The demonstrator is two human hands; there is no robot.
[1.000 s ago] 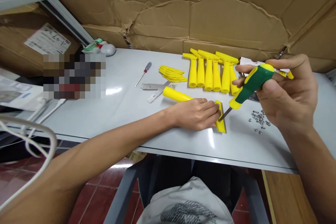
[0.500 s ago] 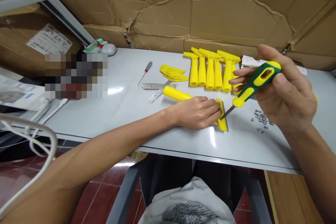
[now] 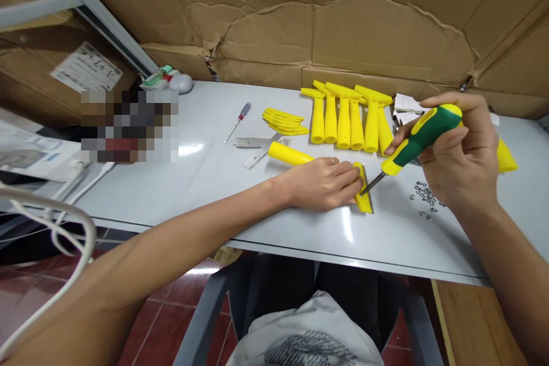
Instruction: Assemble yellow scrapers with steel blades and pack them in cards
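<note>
My left hand (image 3: 328, 185) is closed round a yellow scraper (image 3: 289, 154) lying on the table, its handle to the left and its flat head under my fingertips. My right hand (image 3: 461, 151) grips a green and yellow screwdriver (image 3: 420, 140), whose metal tip touches the scraper head. To the right lies a scatter of small screws (image 3: 426, 194). Behind my hands stand several yellow scraper handles (image 3: 343, 117) in a row, leaning close together. Left of them is a stack of thin yellow parts (image 3: 283, 121), with metal blades (image 3: 253, 143) in front.
A small screwdriver (image 3: 238, 121) rests on the white table (image 3: 189, 183), left of the parts. Cardboard (image 3: 274, 28) lines the back. White cables (image 3: 88, 240) hang at the left, near a carton (image 3: 51, 63). Another yellow handle (image 3: 506, 157) lies beyond my right hand.
My right hand has turned and its fingers have closed more round the screwdriver, whose handle has rotated. The tip stays on the scraper head. My left hand has hardly moved.
</note>
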